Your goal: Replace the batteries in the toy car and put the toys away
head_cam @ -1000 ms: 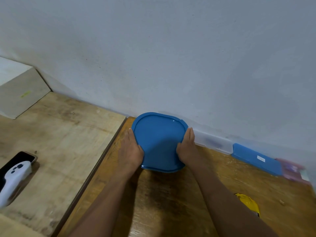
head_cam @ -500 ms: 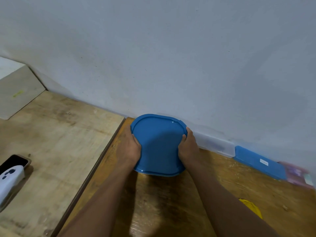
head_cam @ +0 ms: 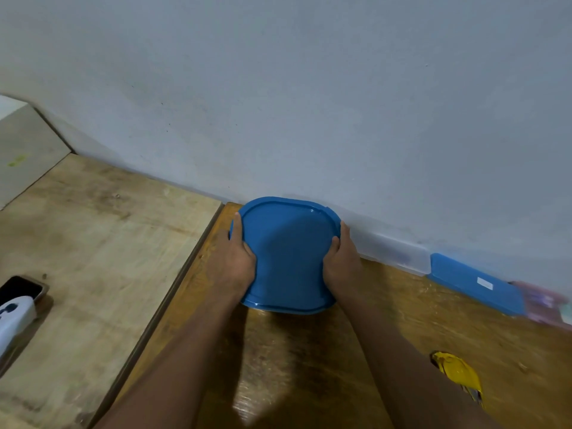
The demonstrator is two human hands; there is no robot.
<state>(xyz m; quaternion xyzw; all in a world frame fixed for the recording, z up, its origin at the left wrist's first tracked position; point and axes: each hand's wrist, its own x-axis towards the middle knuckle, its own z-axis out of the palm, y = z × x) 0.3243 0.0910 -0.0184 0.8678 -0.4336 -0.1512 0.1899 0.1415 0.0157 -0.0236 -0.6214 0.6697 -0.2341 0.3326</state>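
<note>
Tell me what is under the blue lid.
The blue lid, gripped at its sides by the left hand and right hand, hides everything beneath it; only the wooden table shows around it.

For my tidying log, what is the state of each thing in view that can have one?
Blue rounded plastic lid: flat, gripped at both sides.
Left hand: grips the lid's left edge.
Right hand: grips its right edge.
Flat blue rectangular case: lying flat by the wall.
Black phone: screen dark.
Yellow wrapper: crumpled.
</note>
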